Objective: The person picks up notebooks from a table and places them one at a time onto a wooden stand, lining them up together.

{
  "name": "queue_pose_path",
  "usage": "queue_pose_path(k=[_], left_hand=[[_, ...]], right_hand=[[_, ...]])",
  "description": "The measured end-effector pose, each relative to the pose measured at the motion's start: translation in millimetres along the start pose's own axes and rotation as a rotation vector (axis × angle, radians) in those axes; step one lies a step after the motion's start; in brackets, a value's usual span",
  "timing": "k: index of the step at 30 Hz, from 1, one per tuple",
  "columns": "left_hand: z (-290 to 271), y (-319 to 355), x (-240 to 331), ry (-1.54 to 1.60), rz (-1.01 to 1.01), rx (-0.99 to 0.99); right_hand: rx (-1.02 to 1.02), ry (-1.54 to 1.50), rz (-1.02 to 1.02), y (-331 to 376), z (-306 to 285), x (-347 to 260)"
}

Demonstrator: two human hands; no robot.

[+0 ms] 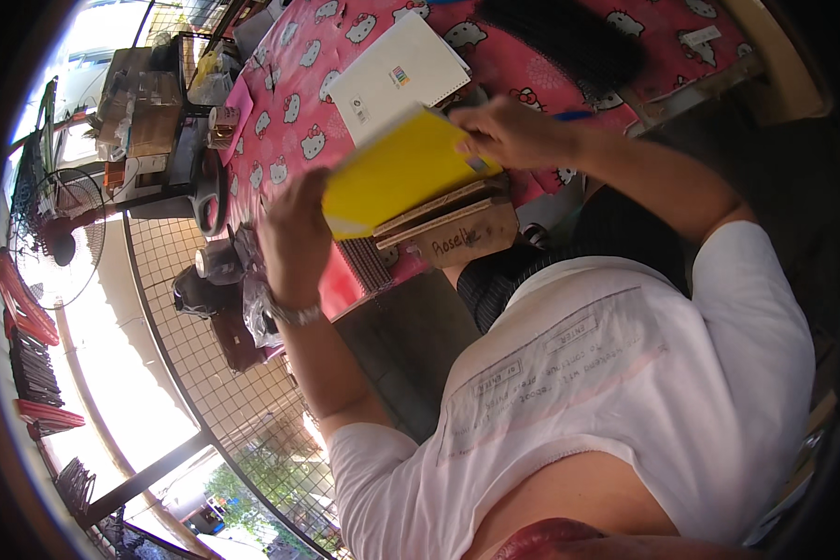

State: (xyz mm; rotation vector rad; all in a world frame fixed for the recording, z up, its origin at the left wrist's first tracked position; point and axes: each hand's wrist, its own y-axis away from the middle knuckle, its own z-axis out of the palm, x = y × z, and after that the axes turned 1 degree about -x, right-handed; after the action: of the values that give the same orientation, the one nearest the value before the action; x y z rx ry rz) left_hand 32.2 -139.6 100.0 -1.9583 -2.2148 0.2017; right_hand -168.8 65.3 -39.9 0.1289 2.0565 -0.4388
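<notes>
A flat yellow cover sheet (401, 173) is held tilted above the table's near edge. My left hand (294, 229) grips its left edge, fingers partly hidden. At its upper right corner, my right hand (513, 133) pinches it between thumb and fingers. Whether pages lie behind the yellow is hidden. Just below it is a brown wooden block (465, 235) with a slot along its top and handwriting on its front. A white spiral notebook (401, 75) lies behind the sheet, partly covered by it. Next to the block sits a brown striped stack (364, 264).
A pink patterned cloth (280, 121) covers the table. Long black strips or coils (569, 42) lie at the far right, blurred. On the left are a mug (222, 123), cardboard boxes (154, 112), a fan (63, 245) and bagged items (252, 303) beside a wire grille.
</notes>
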Motion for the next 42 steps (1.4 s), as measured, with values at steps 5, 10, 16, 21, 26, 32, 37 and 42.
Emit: queue_pose_path(k=[5, 10, 16, 21, 26, 32, 37, 42], left_hand=[[53.2, 50.6, 29.9, 0.082, -0.077, -0.026], [89.2, 42.0, 65.6, -0.076, -0.241, 0.144], [117.0, 12.1, 110.0, -0.042, -0.172, 0.349], [115.6, 7.2, 117.3, -0.09, -0.146, 0.391], [124.9, -4.2, 121.5, -0.13, -0.237, 0.506], [127.0, -1.7, 117.9, -0.068, -0.216, 0.501], [106.7, 5.5, 116.7, 0.003, -0.17, 0.314], [102.7, 10.0, 114.1, 0.032, -0.102, 0.241]], right_hand=[[-0.067, -0.052, 0.148, 47.5, 47.3, 11.2], [0.365, -0.117, -0.072, 64.1, 94.9, -13.2], [0.478, -0.148, -0.052, 19.2, 42.0, 56.9], [0.635, 0.922, 0.163, -41.4, -49.6, 166.4], [0.457, 0.986, 0.282, -64.5, -77.1, 178.5], [0.383, 0.35, -0.384, -33.4, -71.5, 68.9], [-0.057, 0.003, -0.182, 25.1, -56.2, -17.2], [0.164, 0.029, -0.283, 34.1, -36.3, -18.4]])
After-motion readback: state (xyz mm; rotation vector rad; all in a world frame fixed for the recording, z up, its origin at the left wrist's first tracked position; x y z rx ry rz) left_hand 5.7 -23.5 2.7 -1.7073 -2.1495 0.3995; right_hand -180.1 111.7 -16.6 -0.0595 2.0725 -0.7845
